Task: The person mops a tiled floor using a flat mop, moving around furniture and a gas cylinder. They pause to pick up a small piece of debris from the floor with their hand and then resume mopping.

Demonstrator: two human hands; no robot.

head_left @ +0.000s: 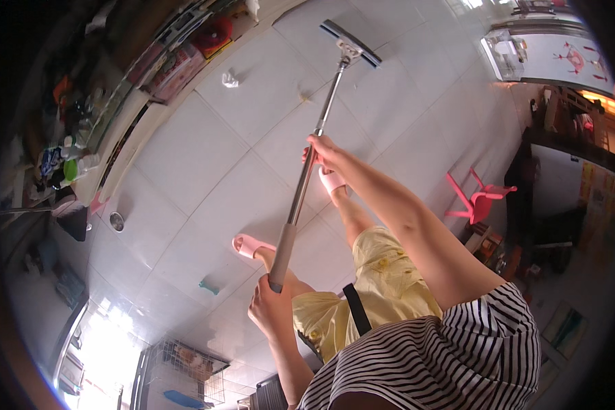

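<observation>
In the head view, the long-handled mop [299,198] slants away in front of you, its flat mop head [354,43] out on the pale tiled floor [198,150] near the upper edge. Your left hand [270,306] is wrapped round the end of the grey grip [285,250], fingers closed on it as far as they show; your right hand [323,149] is farther along, its fingers curled firmly about the metal shaft. You have the tool held at both points and reaching well ahead, so I would judge the work to be under way rather than finished

What is done is harder to say: the tiles shine in places, but at this distance you can't fairly tell a damp streak from reflected light, nor whether the head presses down fully. What seems left is plainer: a crumpled white scrap [230,79] lies to the left of the head, a small tan bit [305,97] lies between that scrap and your shaft, and a teal piece [209,287] sits to the left of your left hand. None of the three touches the mop, so that part looks not yet dealt with
</observation>
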